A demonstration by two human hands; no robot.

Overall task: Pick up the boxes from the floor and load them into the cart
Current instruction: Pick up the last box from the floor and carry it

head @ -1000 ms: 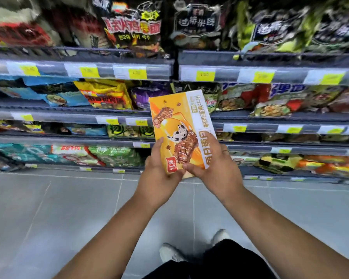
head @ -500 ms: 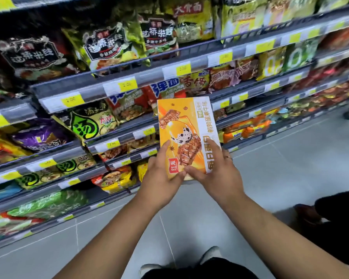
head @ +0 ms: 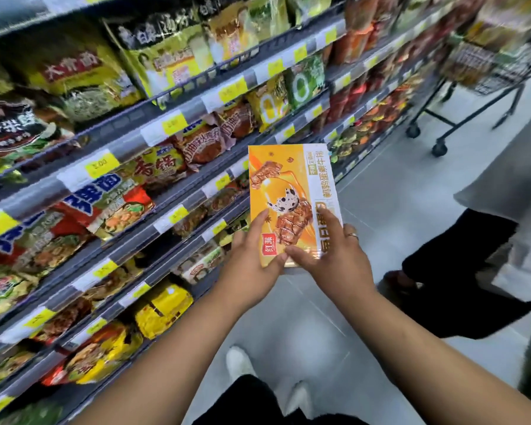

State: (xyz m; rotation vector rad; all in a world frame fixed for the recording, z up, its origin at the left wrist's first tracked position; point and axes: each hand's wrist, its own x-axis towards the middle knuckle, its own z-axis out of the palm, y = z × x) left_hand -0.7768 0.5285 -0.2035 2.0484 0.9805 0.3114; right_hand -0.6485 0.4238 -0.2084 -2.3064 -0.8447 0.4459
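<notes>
An orange and white snack box [head: 288, 191] stands upright in front of me, held at its lower end by both hands. My left hand [head: 247, 268] grips its lower left corner, thumb on the front face. My right hand [head: 334, 259], with a ring on one finger, grips the lower right corner. A wire shopping cart [head: 485, 72] on black wheels stands at the far right end of the aisle, well beyond the box.
Grey store shelves [head: 129, 145] packed with noodle and snack bags run along the left. Another person [head: 488, 265] in dark trousers and a light top stands close on the right. Grey tiled floor [head: 380, 179] stretches between me and the cart. My white shoes [head: 239, 360] show below.
The view has swung to the right along the aisle; the cart and the other person have come into sight. Both hands keep the same hold on the box.
</notes>
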